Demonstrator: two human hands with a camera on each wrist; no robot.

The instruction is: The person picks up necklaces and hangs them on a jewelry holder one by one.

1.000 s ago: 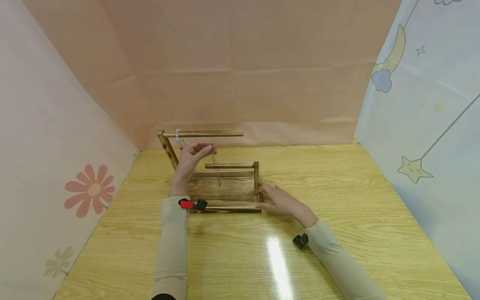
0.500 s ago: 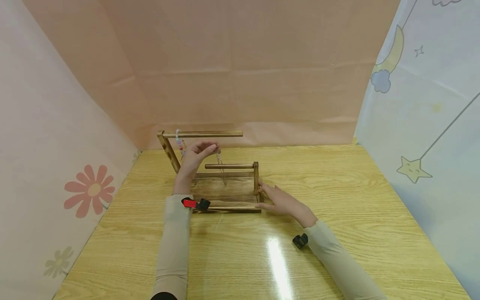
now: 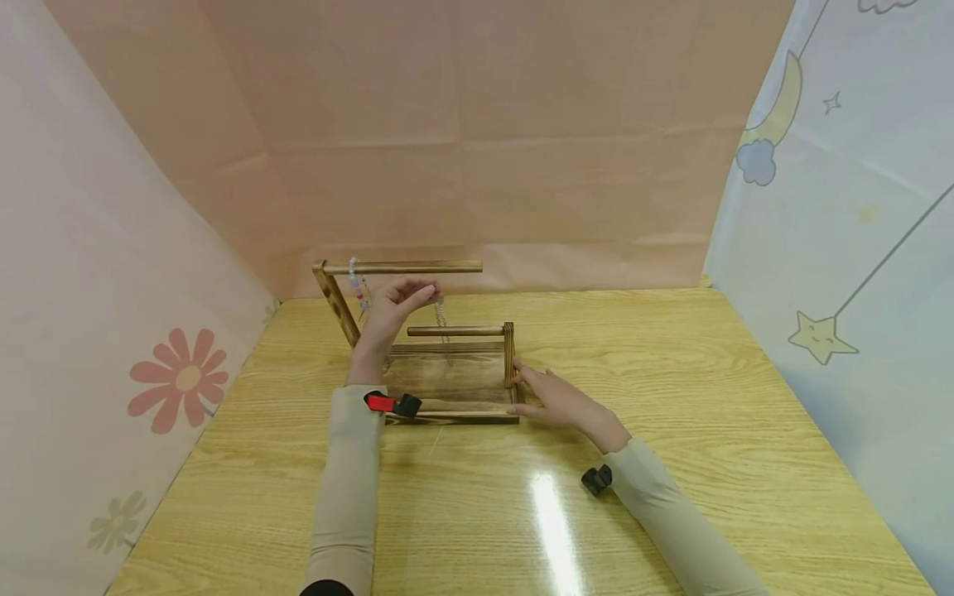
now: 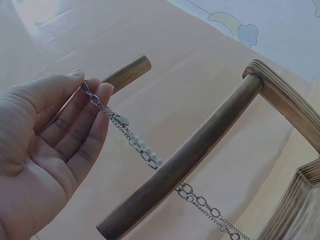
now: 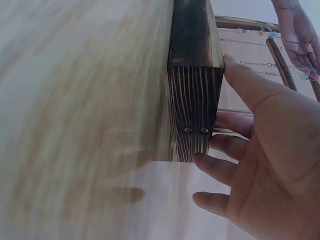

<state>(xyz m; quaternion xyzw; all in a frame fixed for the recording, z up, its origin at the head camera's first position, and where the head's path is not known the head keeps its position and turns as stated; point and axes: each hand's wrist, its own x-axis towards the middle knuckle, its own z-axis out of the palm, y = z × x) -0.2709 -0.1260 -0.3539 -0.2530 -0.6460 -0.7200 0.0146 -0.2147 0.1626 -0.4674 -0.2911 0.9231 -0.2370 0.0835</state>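
My left hand (image 3: 389,316) pinches the end of a silver chain necklace (image 4: 145,156) between thumb and fingertips. Its links and a few clear beads dangle down; in the left wrist view they pass behind the lower bar (image 4: 185,155) of a wooden jewelry stand (image 3: 451,419). The hand is just below the stand's upper bar (image 3: 425,266). At the stand's right end, my right hand (image 3: 564,399) touches the wood with thumb and fingertips, fingers spread and nearly straight. A colourful beaded strand (image 3: 354,280) hangs at the upper bar's left end.
The stand's left upright (image 3: 337,305) rises beside my left wrist, and its short right upright (image 3: 510,356) is by my right fingers. The wooden table (image 3: 671,414) ends at a peach backdrop (image 3: 522,165). Patterned side cloths flank it.
My left hand has moved slightly right with the dangling necklace, uncovering more of the beaded strand behind it. The right hand stays at the stand's end.
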